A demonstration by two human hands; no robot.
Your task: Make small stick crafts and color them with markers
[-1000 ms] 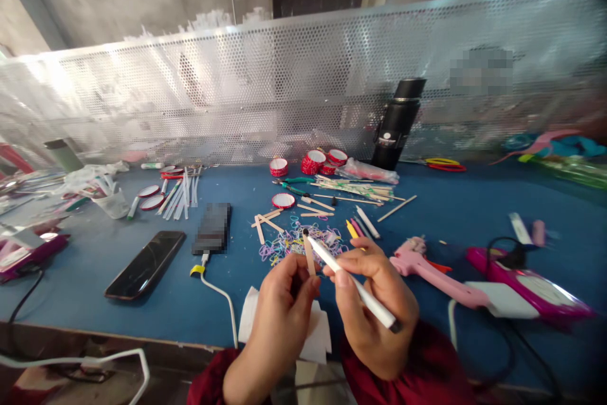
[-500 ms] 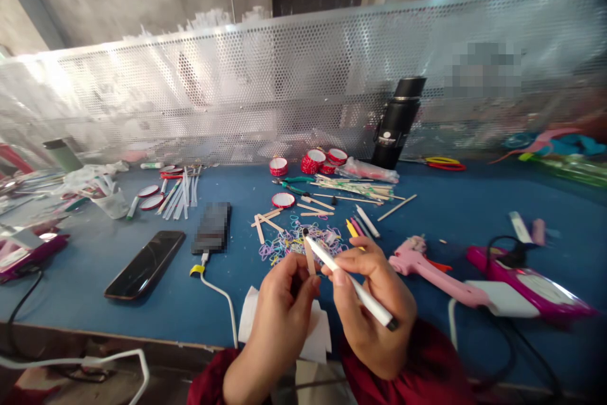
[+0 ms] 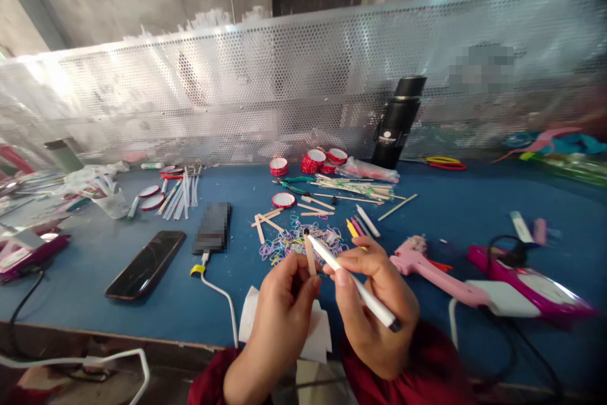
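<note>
Left grip (image 3: 284, 307) low on upright stick (image 3: 310, 258)

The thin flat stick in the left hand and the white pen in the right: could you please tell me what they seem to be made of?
The thin flat pale stick in the left hand looks like bare, matte wood, tan like the craft sticks on the blue table. The slim white pen in the right hand seems smooth, faintly glossy plastic with dark ends.
</note>
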